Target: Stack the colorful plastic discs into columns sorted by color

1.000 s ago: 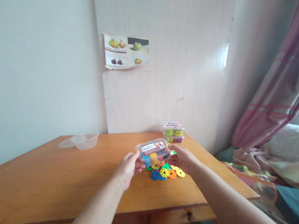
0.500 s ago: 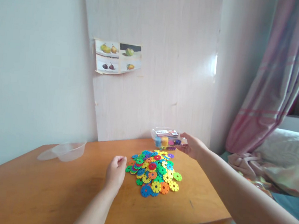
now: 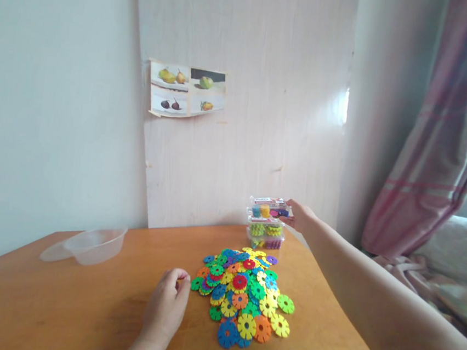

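Observation:
My right hand (image 3: 297, 217) grips the right end of a clear plastic box (image 3: 269, 211) with blue, yellow, pink and dark pieces inside. This box is at the top of a stack of similar clear boxes (image 3: 265, 238) holding yellow-green and purple pieces; whether its weight rests on them I cannot tell. In front of the stack lies a heap of colourful notched plastic discs (image 3: 241, 281). Left of the heap, my left hand (image 3: 169, 298) is curled with fingertips and thumb together, and nothing shows in it.
A translucent plastic tub (image 3: 96, 245) stands on the wooden table (image 3: 92, 304) at the left, with a flat translucent lid (image 3: 53, 251) beside it. Behind the table is a pale board (image 3: 238, 164) with taped-up fruit pictures (image 3: 187, 91). A pink curtain (image 3: 429, 155) hangs at the right.
The clear box in my right hand now sits squarely above the stack, and the boxes below have come into sight. My left hand has drawn back slightly toward me, still curled.

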Motion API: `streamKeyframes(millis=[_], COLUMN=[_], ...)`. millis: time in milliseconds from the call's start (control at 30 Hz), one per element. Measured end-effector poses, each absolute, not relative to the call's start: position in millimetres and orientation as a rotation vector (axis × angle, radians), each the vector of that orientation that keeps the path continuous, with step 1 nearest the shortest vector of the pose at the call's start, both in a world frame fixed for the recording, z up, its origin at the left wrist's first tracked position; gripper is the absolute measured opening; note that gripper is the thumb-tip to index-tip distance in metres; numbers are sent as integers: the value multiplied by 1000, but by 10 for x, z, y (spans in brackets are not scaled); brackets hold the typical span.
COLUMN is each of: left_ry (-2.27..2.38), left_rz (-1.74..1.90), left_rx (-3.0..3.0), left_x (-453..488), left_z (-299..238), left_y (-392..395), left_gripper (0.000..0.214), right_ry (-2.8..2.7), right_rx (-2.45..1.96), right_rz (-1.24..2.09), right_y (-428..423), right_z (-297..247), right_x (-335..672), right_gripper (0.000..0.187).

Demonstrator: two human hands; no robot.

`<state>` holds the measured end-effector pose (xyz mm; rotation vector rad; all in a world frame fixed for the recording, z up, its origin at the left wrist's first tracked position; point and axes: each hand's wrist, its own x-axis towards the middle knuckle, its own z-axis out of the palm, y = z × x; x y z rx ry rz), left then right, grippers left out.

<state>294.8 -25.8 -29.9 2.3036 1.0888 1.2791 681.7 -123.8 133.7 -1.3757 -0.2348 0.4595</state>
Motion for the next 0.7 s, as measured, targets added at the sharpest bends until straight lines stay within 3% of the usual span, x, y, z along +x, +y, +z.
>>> streamKeyframes(millis=[533, 700], left_ry=[1083, 1088], left_rz=[1253, 1234], left_rx=[2323, 2329], left_x=[2975, 2973], left_z=[-321, -308], left_y=[-269, -290], left_gripper=[24, 24], right_ry=[-259, -265], right_rx=[-1464, -1492], right_rz=[440, 457], right_y=[-888, -829], right_z=[1203, 1181], right_x=[7020, 7035], right_gripper=[27, 35])
